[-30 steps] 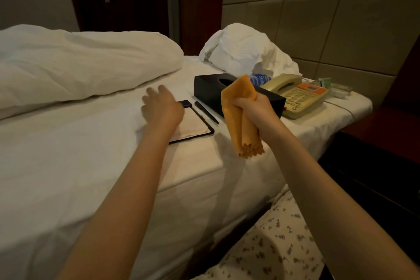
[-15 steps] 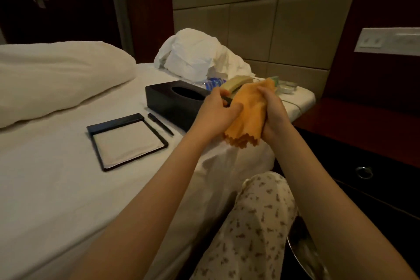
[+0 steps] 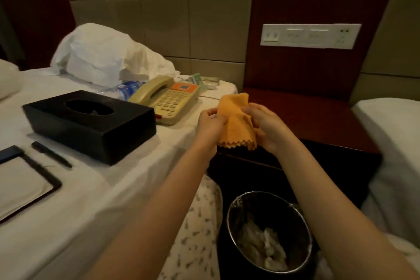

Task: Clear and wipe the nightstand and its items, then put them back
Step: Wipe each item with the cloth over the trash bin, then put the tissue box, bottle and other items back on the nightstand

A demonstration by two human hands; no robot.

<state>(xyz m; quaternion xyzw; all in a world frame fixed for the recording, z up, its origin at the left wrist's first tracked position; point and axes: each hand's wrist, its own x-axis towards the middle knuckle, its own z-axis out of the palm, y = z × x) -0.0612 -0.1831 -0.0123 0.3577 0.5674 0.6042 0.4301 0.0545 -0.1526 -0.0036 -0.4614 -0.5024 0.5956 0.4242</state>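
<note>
An orange cloth (image 3: 236, 120) is bunched between both my hands, just above the front left corner of the dark red nightstand (image 3: 306, 116). My left hand (image 3: 210, 123) pinches its left side and my right hand (image 3: 266, 125) grips its right side. The nightstand top is bare. Its items lie on the white bed (image 3: 91, 200) to the left: a black tissue box (image 3: 91, 123), a beige telephone (image 3: 168, 98), a water bottle (image 3: 127, 90), a black pen (image 3: 51, 154), a notepad in a black holder (image 3: 20, 182) and small packets (image 3: 204, 79).
A metal waste bin (image 3: 268, 232) with crumpled paper stands on the floor below my right arm. A crumpled white pillow (image 3: 102, 54) lies against the padded headboard. A second bed (image 3: 395, 143) sits to the right. A switch panel (image 3: 309, 35) is on the wall above the nightstand.
My left hand left the notepad and joined my right hand on the cloth. My view swung right, bringing the nightstand, bin and second bed into sight.
</note>
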